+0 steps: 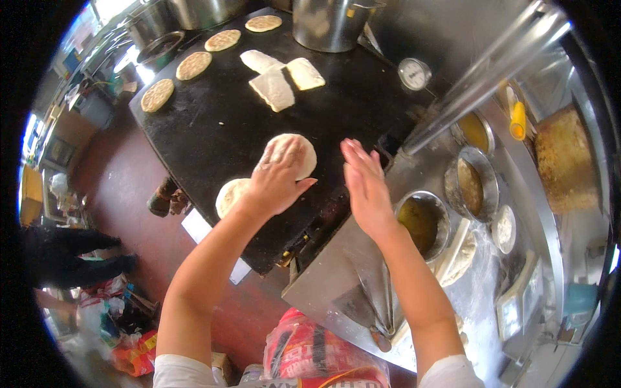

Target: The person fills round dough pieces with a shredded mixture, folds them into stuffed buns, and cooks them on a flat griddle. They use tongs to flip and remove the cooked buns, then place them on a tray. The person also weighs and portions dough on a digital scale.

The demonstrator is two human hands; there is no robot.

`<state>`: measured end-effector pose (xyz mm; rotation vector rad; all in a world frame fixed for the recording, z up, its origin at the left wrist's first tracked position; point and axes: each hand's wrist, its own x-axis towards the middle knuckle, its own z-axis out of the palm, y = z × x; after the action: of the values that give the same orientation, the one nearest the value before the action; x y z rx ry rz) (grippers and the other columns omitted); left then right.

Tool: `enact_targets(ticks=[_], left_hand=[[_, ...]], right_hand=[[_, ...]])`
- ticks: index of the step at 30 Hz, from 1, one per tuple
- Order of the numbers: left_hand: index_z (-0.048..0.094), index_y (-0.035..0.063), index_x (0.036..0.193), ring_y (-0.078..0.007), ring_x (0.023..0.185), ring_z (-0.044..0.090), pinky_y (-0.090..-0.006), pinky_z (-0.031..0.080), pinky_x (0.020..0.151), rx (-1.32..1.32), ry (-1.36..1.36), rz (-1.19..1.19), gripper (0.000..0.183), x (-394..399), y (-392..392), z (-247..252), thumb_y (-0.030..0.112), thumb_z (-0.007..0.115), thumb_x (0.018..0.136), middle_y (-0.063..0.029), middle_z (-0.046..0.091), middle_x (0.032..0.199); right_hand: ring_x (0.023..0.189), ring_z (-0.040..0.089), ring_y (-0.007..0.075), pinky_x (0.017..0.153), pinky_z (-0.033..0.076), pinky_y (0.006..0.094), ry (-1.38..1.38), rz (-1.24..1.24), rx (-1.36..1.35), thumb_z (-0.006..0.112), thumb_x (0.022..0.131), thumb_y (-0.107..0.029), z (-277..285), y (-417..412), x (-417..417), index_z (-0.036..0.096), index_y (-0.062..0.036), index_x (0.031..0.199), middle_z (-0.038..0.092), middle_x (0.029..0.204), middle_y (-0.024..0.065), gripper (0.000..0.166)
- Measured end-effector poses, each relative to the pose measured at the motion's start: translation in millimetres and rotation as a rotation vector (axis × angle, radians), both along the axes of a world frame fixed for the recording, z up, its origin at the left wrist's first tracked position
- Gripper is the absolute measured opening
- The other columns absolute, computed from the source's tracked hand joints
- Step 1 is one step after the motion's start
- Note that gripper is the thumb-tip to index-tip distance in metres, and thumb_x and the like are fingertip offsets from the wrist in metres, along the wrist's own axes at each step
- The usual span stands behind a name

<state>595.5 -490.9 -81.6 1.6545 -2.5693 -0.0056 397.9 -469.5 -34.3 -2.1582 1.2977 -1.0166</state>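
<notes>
On the black griddle [335, 111], my left hand [280, 172] lies palm down with its fingers over a pale dough round [305, 156]. A second dough round [233, 195] is partly covered by my left hand and wrist. To the right, my right hand [361, 186] hovers near the griddle's edge, empty, slightly blurred, fingers extended. Farther up the griddle are folded square flatbreads [275, 89], some overlapping. Several browned round flatbreads [194, 66] line the griddle's far left edge.
A steel pot [330, 26] stands at the griddle's back, near a dial thermometer [414, 74]. On the right counter are metal bowls of yellowish liquid [422, 225], tongs [385, 303], a rolling pin [453, 252] and a scale [519, 296]. A person's dark-clothed legs [82, 257] show at left.
</notes>
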Motion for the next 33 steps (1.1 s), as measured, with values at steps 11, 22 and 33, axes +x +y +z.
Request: enact_targets(ticks=[11,22,33], left_hand=[[0.028,-0.0011,0.137,-0.0281,0.137,0.017,-0.0404,0.014,0.11,0.059,-0.011,0.358,0.065,28,91,-13,0.035,0.05,0.088,-0.0173,0.024,0.145],[0.033,0.0032,0.134,-0.0166,0.108,0.048,-0.028,0.041,0.091,0.948,1.923,0.021,0.051,-224,210,36,0.038,0.03,0.098,-0.0112,0.044,0.128],[0.046,0.0013,0.121,-0.0285,0.107,0.054,-0.0418,0.042,0.094,1.984,1.492,0.579,0.039,-401,414,-22,0.029,0.042,0.095,-0.0185,0.055,0.113]], right_hand=[[0.112,0.05,0.0256,0.107,0.011,0.0551,0.882,-0.131,0.541,0.035,0.095,-0.037,6,101,-135,0.058,0.0,0.108,0.059,0.107,0.0134,0.045],[0.123,0.041,0.0355,0.103,0.031,0.0388,-0.49,-0.114,0.103,0.045,0.092,-0.02,10,258,-183,0.041,0.0005,0.13,0.043,0.131,0.0221,0.042],[0.094,0.056,0.0195,0.084,0.042,0.0285,0.133,-0.663,0.247,0.042,0.095,-0.021,-95,436,-421,0.059,0.0003,0.108,0.059,0.102,0.0127,0.03]])
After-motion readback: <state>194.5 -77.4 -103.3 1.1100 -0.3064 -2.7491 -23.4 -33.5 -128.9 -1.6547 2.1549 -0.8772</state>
